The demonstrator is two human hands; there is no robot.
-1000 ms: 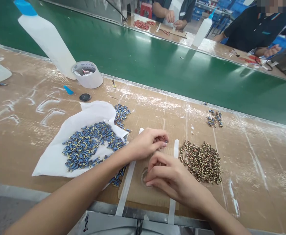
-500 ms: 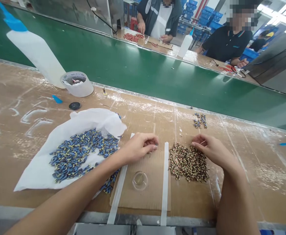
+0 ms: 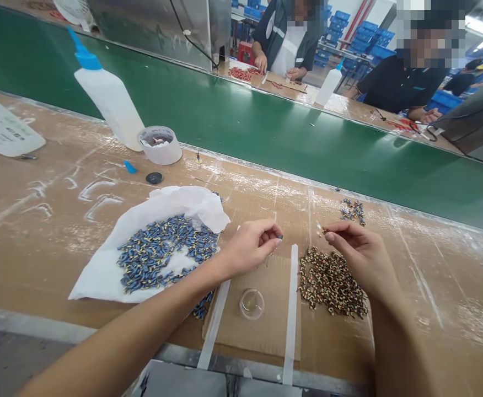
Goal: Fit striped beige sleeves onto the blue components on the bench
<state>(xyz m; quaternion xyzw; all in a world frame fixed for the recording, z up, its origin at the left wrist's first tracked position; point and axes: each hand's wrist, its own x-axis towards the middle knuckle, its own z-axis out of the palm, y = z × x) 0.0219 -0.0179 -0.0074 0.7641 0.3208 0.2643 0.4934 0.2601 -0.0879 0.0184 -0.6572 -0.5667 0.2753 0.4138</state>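
Pinched between thumb and forefinger, one small blue part (image 3: 280, 237) is held by left hand (image 3: 250, 246), one dark part (image 3: 322, 232) by right hand (image 3: 359, 251), tips facing over the cardboard mat (image 3: 262, 331), supply heaps kept within reach: blue pile (image 3: 162, 253) left, dark pile (image 3: 332, 282) right.

- One view only, from a camera worn on the person's head.
- It looks forward and down, close over the brown cardboard-covered workbench (image 3: 59, 220).
- Farther off it takes in the green conveyor belt (image 3: 266, 127) and the co-workers' bench beyond it.
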